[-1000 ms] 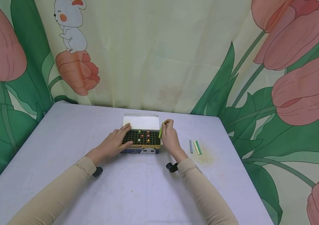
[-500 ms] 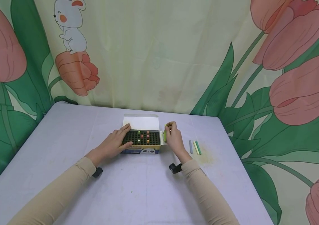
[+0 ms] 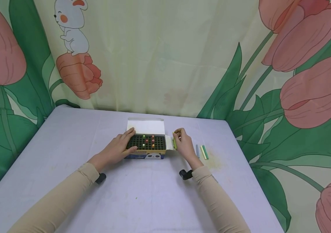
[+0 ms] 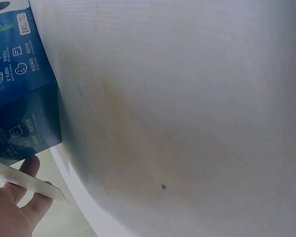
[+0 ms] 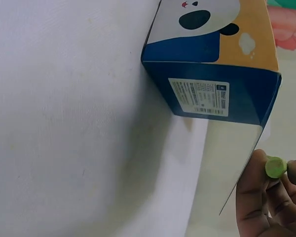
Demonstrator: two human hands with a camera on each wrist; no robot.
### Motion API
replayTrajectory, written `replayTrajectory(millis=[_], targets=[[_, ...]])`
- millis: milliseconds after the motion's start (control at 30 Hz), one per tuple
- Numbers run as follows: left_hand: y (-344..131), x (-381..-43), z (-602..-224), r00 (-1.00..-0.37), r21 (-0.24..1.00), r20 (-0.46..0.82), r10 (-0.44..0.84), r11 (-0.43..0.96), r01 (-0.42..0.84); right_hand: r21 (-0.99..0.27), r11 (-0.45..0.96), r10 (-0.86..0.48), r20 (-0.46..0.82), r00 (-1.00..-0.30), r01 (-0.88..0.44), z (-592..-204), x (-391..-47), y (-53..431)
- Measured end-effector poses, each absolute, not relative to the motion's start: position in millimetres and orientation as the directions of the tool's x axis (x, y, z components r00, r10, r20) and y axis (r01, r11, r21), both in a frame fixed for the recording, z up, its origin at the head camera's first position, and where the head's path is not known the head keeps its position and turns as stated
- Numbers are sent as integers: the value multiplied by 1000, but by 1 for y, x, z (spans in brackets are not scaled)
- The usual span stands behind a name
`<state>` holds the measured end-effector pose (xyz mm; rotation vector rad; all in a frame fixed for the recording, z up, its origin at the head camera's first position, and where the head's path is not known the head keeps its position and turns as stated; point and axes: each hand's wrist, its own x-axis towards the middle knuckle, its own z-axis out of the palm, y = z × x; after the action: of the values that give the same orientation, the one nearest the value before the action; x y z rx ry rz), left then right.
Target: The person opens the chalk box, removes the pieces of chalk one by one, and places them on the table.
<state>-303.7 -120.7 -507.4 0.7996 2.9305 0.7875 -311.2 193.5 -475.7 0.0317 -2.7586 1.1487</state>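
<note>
A blue box with a panda print stands in mid-table, its lid raised at the back. Its black tray of holes bears several coloured chalk sticks standing upright. My left hand rests on the box's left end, fingers spread and thumb along the front edge. In the left wrist view a pale flap crosses that hand's fingers. Just right of the box, my right hand pinches a yellow-green chalk stick. The right wrist view shows the chalk's round end between finger and thumb.
Right of my right hand lie a grey-blue chalk, a pale yellow chalk and a green chalk. A white side flap sticks out from the box. Yellowish dust marks the white tablecloth. A flowered curtain hangs behind.
My right hand has moved a little to the right, away from the box, with the yellow-green chalk. More of the side flap shows. My left hand has stayed in place.
</note>
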Motion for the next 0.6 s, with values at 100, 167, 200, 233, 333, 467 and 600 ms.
replayTrajectory(millis=[100,167,200,233,333,467,600], targets=[[-121,-304,-507,-871,469,126,476,745,475,-702,709,46,144,-988,-69,-477,-312,196],[-121,-304,-507,-870,465,127,477,746,477,-696,715,53,145,-988,-64,-477,-312,198],[-121,-304,-507,-869,464,129,478,746,479,-695,716,55,150,-987,-66,-477,-312,199],[-122,-304,-507,-870,464,130,476,746,478,-695,716,57,156,-986,-69,-477,-312,200],[-122,-304,-507,-870,465,133,475,745,478,-693,716,52,170,-984,-82,-477,-311,202],[-121,-303,-507,-870,466,127,477,745,476,-689,718,41,184,-982,-99,-479,-311,206],[-121,-303,-507,-872,471,119,475,746,471,-676,732,58,175,-983,-77,-480,-312,211]])
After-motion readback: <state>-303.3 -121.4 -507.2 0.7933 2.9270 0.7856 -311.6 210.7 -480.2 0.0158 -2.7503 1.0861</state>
